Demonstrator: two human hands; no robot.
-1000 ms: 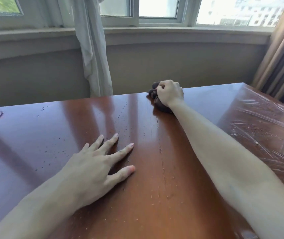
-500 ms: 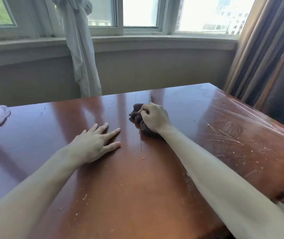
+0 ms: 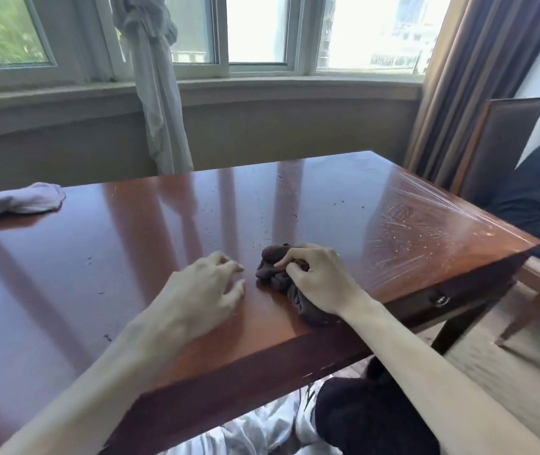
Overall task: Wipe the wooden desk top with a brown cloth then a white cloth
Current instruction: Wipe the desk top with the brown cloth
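Right hand gripped the bunched brown cloth on the surface, near its front edge. Left hand rested beside it, fingers apparently loosely curled (blurred). Risk: bunched cloth could push crumbs off the edge. White cloth lay far left.

Right hand clenched in a grip; left hand loosely curled.

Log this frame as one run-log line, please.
phase: brown-cloth wipe | right hand: grips brown cloth on desk top | left hand: resting on desk | white cloth: far left, untouched
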